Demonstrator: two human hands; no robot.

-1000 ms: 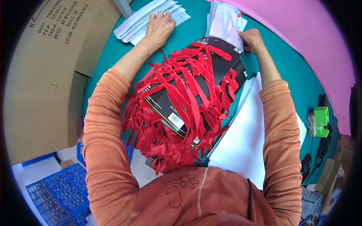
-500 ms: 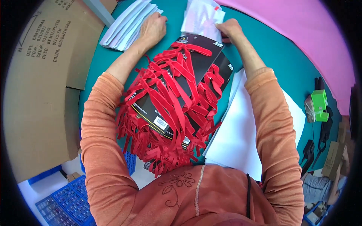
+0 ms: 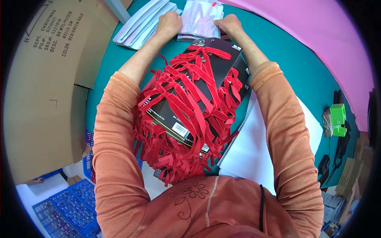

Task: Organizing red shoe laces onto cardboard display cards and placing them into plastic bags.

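At the far side of the green table lies a stack of clear plastic bags with a small red mark on top. My right hand grips its right edge, thumb on top. Against its left edge my left hand is closed, its fingertips partly hidden. Folded white plastic sheets or bags fan out just left of that hand. Between my forearms rises a pile of black cards with red velvet bows, the ribbon ends hanging loose over one another.
A large cardboard box stands at the left. White paper sheets lie under my right forearm. Farther right are a bright green holder and black straps. Blue crates sit at lower left; pink cloth borders the table.
The stack of plastic bags has shifted left, with my right hand on it, and now meets my left hand. The whole view has swung slightly, moving the bow pile rightward in the picture.
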